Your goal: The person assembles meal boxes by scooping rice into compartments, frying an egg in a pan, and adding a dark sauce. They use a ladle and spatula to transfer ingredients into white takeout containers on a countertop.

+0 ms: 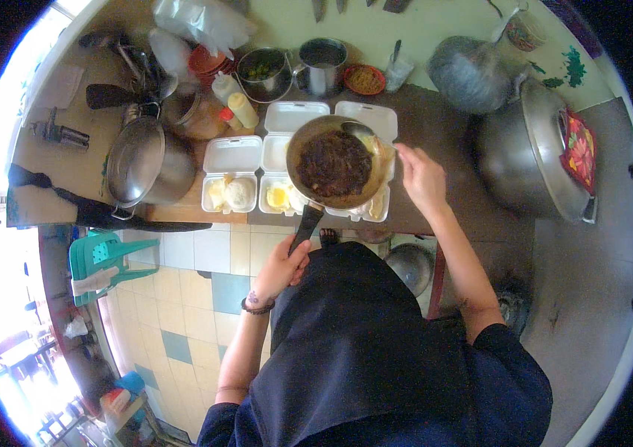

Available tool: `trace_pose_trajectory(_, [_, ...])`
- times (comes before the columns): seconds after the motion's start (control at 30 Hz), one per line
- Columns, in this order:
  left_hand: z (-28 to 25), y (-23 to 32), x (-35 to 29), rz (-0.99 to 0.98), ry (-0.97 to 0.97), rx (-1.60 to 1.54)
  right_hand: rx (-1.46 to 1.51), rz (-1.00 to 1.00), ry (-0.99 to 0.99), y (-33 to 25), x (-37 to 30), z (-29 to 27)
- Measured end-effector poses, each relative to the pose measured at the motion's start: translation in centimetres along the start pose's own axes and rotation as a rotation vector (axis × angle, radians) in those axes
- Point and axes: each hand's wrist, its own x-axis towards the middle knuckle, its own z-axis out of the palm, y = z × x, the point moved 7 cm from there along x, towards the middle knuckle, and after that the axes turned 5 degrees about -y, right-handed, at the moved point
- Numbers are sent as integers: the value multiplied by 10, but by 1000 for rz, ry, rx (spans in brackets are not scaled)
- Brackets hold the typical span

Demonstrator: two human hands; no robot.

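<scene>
My left hand (284, 267) is wrapped around the black handle of a frying pan (309, 182). The pan is held over several open white foam food boxes (232, 155), hiding parts of them. Dark brown cooked food (334, 164) covers much of the pan's inside. In my right hand (422, 179), fingers closed, is a metal spoon (358, 131) whose bowl rests at the pan's far right rim. A fried egg (278, 197) shows in a box just left of the pan. White rice (239, 192) sits in the leftmost box.
Behind the boxes stand squeeze bottles (243, 110), a pot with green contents (263, 73), a steel pot (322, 65) and a red-rimmed bowl (365, 79). A lidded pot (150, 162) is at left. One large pot (529, 141) stands at right. A green chair (100, 261) is on the tiled floor.
</scene>
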Motion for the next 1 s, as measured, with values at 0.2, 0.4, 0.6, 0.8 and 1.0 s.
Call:
trace_pose_trajectory(0.2, [3,2,5,31,34,-26,152,279,-245,18,-36,28])
trace_pose_trajectory(0.4, [2,0,21,80,70,-27,415,252,-337,-19,-55,63])
trace_pose_trajectory(0.6, [-5,-2,25,71,99,61,501,240,-536,-32,-36,89])
trace_pose_trajectory(0.8, [-13,-3,22,55,96,122,132,170,-508,-34,3,83])
trace_pose_trajectory(1.0, [-14,-2,25,70,65,55,151,26,-470,-35,38,81])
